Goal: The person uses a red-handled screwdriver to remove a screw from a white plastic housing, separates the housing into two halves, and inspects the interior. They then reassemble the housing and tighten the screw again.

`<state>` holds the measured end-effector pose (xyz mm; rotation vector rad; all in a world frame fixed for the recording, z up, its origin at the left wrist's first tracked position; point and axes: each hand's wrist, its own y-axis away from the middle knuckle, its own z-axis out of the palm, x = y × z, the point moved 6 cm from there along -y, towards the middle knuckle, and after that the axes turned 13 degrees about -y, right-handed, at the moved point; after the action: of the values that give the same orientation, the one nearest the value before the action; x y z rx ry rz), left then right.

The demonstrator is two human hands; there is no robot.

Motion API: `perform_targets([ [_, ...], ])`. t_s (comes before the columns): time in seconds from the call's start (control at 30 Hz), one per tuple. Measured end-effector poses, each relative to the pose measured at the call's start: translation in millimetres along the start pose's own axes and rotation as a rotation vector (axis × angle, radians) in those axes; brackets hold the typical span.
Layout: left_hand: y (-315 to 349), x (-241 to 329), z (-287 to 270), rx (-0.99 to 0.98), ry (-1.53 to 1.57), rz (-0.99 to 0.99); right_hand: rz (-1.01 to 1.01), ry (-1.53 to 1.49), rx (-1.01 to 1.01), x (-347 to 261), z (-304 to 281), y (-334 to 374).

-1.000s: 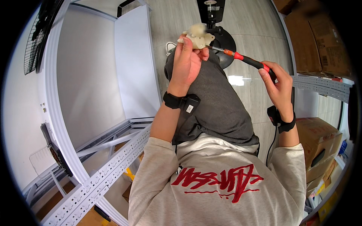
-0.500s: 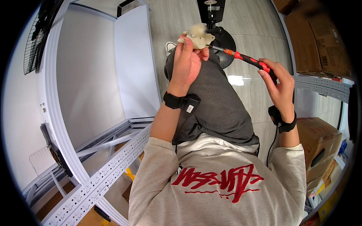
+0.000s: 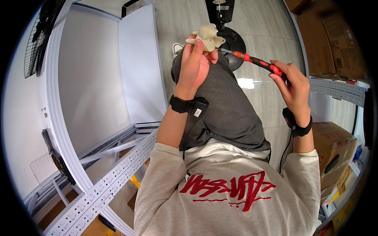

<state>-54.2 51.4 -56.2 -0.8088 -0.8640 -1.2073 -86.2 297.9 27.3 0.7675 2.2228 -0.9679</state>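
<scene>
My left hand (image 3: 195,65) is closed round a cream-coloured plastic part (image 3: 206,42), holding it up above my knee. The part has a rounded, knob-like top and small lugs at its sides. In my right hand (image 3: 293,86) is a red and black screwdriver (image 3: 262,63), gripped by the end of its handle. Its shaft points left, and the tip meets the lower right side of the part, close to my left fingertips. Exactly what the tip touches is too small to make out.
Beyond the part, a black stand with a round base (image 3: 235,47) rests on the tiled floor. White metal shelving (image 3: 106,173) runs along my left. Cardboard boxes (image 3: 332,145) and a perforated metal rail (image 3: 338,88) are on the right. A cable hangs by my right wrist.
My right hand and wrist have shifted very slightly to the right, and the screwdriver handle is turned a little. Its tip stays at the part, which my left hand holds nearly still.
</scene>
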Motion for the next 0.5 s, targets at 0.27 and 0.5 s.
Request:
perform_targets([
  [0.27, 0, -2, -1, 0.001, -0.020, 0.022, 0.079, -0.071, 0.010, 6, 2, 1],
  [0.5, 0, -1, -2, 0.001, -0.020, 0.047, 0.205, -0.188, 0.036, 16, 5, 2],
])
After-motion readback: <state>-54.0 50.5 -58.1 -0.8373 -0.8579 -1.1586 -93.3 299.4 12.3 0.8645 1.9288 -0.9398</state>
